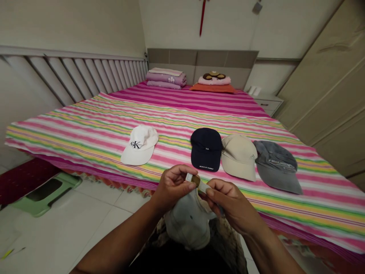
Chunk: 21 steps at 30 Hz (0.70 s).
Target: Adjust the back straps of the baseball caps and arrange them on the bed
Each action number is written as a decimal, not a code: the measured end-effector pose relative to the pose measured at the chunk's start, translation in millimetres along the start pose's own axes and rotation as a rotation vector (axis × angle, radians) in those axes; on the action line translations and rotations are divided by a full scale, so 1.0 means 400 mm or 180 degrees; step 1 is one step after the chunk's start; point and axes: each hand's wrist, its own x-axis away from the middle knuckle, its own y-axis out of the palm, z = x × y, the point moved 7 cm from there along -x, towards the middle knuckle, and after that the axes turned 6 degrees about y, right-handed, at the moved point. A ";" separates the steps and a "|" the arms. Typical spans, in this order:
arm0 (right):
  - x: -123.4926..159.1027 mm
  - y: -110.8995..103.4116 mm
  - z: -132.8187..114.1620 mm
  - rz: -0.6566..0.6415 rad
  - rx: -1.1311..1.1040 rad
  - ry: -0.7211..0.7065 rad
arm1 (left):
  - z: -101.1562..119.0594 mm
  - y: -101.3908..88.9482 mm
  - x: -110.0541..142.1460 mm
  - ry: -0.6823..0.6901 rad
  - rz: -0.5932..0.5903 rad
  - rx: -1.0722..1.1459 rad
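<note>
Just above my lap hangs a pale grey-blue cap, its crown pointing down toward me. My left hand pinches one end of its back strap near a brass-coloured buckle. The strap's other side is between the thumb and fingers of my right hand. On the bed beyond lie a white cap with black letters, a navy cap, a beige cap and a dark grey cap. The cap's brim is mostly hidden.
The bed has a striped cover and a grey headboard. Folded purple bedding and an orange pillow lie at its far end. A white railing runs along the left. A green stool stands on the floor.
</note>
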 end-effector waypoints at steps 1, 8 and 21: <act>-0.001 0.002 0.002 0.0015 -0.0041 0.0026 | 0.002 0.004 -0.001 0.0024 -0.0056 -0.0028; -0.006 0.018 -0.004 -0.0004 -0.0308 0.0010 | 0.026 0.005 -0.006 0.0357 -0.0156 -0.0135; -0.008 0.042 -0.021 -0.0132 -0.0418 -0.0059 | 0.027 -0.005 0.001 0.0346 -0.0060 -0.0480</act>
